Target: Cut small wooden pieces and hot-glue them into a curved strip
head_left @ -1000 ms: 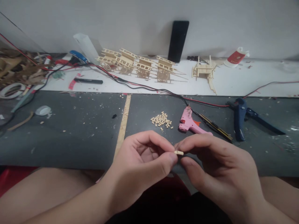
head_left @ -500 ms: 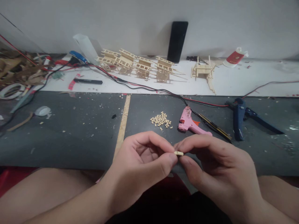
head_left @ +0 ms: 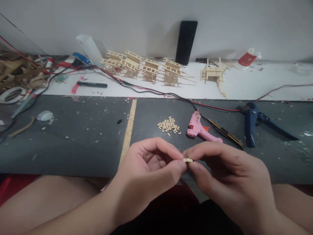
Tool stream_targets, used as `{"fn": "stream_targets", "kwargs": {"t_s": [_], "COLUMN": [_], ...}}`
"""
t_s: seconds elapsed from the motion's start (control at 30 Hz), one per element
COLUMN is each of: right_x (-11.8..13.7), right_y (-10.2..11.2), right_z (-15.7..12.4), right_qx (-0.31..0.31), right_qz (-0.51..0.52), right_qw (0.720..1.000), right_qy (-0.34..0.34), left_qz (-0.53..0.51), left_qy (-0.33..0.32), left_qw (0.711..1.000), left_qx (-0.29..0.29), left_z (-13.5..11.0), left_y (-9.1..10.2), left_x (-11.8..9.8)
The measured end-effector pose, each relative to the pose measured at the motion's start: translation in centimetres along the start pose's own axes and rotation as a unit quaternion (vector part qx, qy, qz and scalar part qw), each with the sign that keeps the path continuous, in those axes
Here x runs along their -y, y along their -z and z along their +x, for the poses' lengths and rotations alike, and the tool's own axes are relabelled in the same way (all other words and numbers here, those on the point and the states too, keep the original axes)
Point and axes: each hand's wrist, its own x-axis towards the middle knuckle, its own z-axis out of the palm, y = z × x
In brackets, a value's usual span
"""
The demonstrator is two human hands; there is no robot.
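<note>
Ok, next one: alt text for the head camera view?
A left hand and a right hand pinch a small wooden block between their fingertips above a dark work mat. Beyond them lie a pile of similar blocks and a pink hot glue gun, with miniature wooden carts farther back.

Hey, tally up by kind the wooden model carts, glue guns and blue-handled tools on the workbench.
Wooden model carts: 5
Pink hot glue gun: 1
Blue-handled hand tool: 1
Total: 7
</note>
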Motion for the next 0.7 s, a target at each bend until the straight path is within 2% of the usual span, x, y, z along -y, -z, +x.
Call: {"fn": "stream_targets", "kwargs": {"t_s": [0.7], "right_x": [0.2], "right_y": [0.12], "right_z": [0.01], "right_qx": [-0.004], "right_qz": [-0.004], "right_qw": [1.0], "right_qy": [0.003], "left_qz": [-0.007], "left_qy": [0.0], "left_qw": [1.0], "left_qx": [-0.004], "left_z": [-0.04], "left_y": [-0.14], "left_x": [0.07]}}
